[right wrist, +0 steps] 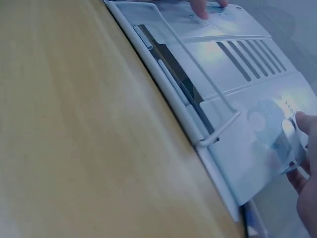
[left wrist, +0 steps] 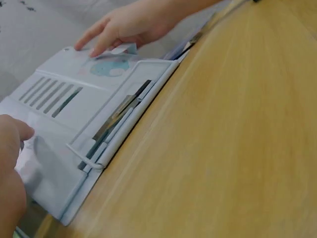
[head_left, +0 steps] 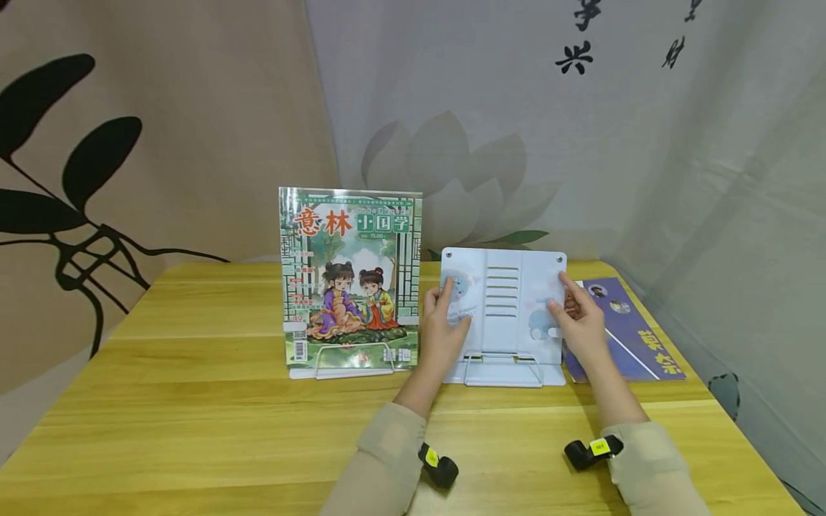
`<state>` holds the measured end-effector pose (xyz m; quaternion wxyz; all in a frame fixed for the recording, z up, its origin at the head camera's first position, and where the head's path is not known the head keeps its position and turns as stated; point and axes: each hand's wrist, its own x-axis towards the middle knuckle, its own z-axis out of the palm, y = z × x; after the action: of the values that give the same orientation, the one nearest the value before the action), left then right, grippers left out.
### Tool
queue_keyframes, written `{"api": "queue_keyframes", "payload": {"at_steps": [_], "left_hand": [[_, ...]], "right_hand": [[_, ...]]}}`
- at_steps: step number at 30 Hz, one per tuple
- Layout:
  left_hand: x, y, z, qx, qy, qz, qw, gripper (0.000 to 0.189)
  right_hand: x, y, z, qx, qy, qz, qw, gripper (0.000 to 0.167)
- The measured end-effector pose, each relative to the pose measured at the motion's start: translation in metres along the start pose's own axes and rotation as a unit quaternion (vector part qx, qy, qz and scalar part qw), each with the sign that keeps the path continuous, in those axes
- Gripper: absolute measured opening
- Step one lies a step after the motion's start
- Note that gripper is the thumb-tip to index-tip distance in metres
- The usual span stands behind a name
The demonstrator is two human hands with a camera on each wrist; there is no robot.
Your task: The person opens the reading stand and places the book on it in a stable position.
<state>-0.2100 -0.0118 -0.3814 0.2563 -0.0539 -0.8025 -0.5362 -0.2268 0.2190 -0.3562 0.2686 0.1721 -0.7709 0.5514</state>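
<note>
A white metal book stand (head_left: 502,308) with a row of slots and pale blue printed pictures stands tilted back on the table. My left hand (head_left: 442,330) holds its left edge, the thumb (left wrist: 22,130) lying over the front face. At the right edge, my right hand (head_left: 581,322) grips the panel between thumb and fingers, close to a small pale tab (right wrist: 292,141). Some of the fingers are hidden behind the panel. Along the bottom of the stand runs a ledge with a wire page holder (head_left: 503,369) raised in front.
Left of my hands, a green illustrated magazine (head_left: 351,279) stands upright on another stand with a wire holder (head_left: 353,360). A purple book (head_left: 635,337) lies flat at the right, partly behind my right hand. The wooden table (head_left: 193,401) ends at a printed curtain (head_left: 452,86).
</note>
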Motion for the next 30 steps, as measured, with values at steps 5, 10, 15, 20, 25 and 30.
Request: {"api": "queue_keyframes", "payload": {"at_steps": [5,10,15,20,25,30], "left_hand": [[0.003,0.007,-0.005,0.007,0.004,0.038,0.9992,0.075],[0.007,0.011,-0.016,0.012,0.003,0.093,0.9956,0.075],[0.007,0.016,-0.033,-0.009,-0.021,0.134,0.9907,0.073],[0.004,0.020,-0.047,-0.030,-0.040,0.170,0.9842,0.067],[-0.002,0.025,-0.059,0.009,-0.049,0.218,0.9747,0.063],[-0.009,0.031,-0.065,0.023,-0.073,0.273,0.9590,0.065]], "right_hand": [[0.003,-0.013,-0.001,-0.016,0.018,-0.009,0.9997,0.053],[0.005,-0.022,0.000,-0.037,0.026,-0.009,0.9989,0.054],[0.007,-0.011,0.001,-0.053,0.026,-0.014,0.9982,0.056],[0.011,0.004,0.002,-0.073,0.029,-0.038,0.9962,0.059],[0.012,0.000,0.004,-0.100,0.023,-0.046,0.9937,0.061],[0.014,-0.012,0.007,-0.114,0.000,-0.024,0.9931,0.060]]}}
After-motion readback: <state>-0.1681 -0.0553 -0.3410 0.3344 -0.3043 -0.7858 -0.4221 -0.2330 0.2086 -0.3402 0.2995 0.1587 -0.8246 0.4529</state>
